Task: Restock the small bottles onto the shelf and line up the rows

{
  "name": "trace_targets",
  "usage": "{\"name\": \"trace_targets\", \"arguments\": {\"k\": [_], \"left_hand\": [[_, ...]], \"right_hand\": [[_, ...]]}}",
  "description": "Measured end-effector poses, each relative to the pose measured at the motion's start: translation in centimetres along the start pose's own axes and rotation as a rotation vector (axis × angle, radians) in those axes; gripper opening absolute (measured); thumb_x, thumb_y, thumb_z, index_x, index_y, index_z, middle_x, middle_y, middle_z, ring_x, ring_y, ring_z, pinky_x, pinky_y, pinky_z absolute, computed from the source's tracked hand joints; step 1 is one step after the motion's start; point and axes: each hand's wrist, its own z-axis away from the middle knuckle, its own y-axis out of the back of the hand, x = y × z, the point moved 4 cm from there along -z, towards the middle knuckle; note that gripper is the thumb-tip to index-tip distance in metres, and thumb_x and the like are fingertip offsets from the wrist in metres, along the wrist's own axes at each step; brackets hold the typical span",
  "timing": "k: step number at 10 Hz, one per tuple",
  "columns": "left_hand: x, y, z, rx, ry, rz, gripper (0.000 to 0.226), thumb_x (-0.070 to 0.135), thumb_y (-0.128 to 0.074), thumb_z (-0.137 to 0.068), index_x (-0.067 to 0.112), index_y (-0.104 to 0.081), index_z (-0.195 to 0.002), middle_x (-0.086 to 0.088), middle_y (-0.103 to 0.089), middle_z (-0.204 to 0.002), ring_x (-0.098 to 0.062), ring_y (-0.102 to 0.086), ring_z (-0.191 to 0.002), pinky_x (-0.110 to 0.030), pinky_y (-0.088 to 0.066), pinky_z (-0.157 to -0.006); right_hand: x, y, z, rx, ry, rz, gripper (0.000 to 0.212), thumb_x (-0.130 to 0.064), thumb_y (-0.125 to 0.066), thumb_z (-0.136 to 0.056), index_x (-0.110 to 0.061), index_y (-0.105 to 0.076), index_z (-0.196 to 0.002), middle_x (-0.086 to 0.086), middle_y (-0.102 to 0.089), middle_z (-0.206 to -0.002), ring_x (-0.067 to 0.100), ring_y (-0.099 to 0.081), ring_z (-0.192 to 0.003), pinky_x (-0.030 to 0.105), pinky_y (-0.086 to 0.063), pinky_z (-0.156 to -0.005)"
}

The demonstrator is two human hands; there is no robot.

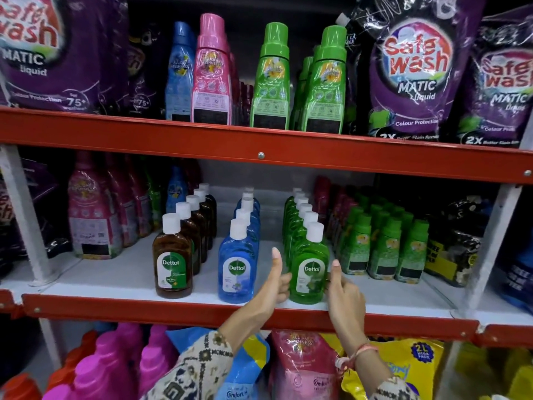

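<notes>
Three rows of small white-capped bottles stand on the middle shelf [129,272], each running front to back: brown bottles [172,255] on the left, blue bottles [237,261] in the middle, green bottles [309,264] on the right. My left hand [274,287] touches the left side of the front green bottle, thumb raised and fingers curled. My right hand [343,293] presses against that bottle's right side, thumb up. The bottle stands upright at the shelf's front edge between both hands.
Small green softener bottles [383,243] crowd just right of the green row. Pink and dark bottles [92,215] stand to the left. The red shelf lip [144,310] runs below my wrists. Tall bottles and purple pouches [409,67] fill the shelf above; pouches and pink jugs sit below.
</notes>
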Motion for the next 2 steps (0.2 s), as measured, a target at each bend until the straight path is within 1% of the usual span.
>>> {"name": "trace_targets", "arguments": {"k": [1,2], "left_hand": [[0.1,0.2,0.7,0.057,-0.055,-0.028,0.096,0.074,0.0,-0.081,0.016,-0.042,-0.144,-0.007,-0.047,-0.147,-0.02,-0.044,-0.136,-0.034,-0.028,-0.118],[-0.1,0.9,1.7,0.202,-0.222,-0.054,0.064,0.073,-0.014,-0.085,0.037,-0.061,-0.111,0.013,-0.057,-0.096,0.011,-0.051,-0.086,-0.007,-0.041,-0.085]], "right_hand": [[-0.1,-0.3,0.2,-0.003,0.017,-0.003,0.061,-0.058,-0.025,-0.097,-0.02,-0.043,-0.053,0.005,-0.054,-0.059,0.033,-0.057,-0.073,0.04,-0.042,-0.067],[-1.0,1.0,0.9,0.056,0.031,-0.041,0.053,-0.056,-0.029,-0.097,-0.018,-0.063,-0.083,0.021,-0.067,-0.079,0.041,-0.063,-0.087,0.042,-0.047,-0.074]]}}
